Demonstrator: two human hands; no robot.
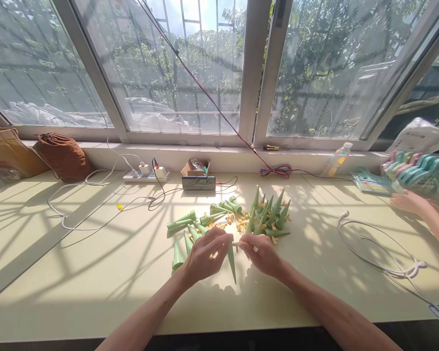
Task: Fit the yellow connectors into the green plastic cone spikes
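Hands (209,252) with slender, seemingly plastic cone (232,265)

Green cone (232,267) in left fingers (223,240)

Your bare left forearm (149,303) and right forearm (322,303) reach in over the near edge of the tabletop (95,287), angling inward toward each other. Your left hand (209,252) is turned back upward, its fingers bent and thumb and fingertips pinched. Your right hand (261,251) faces it, fingers curled in, also pinching at the tips. The fingertips stand close together, between the tabletop's near and far edges.
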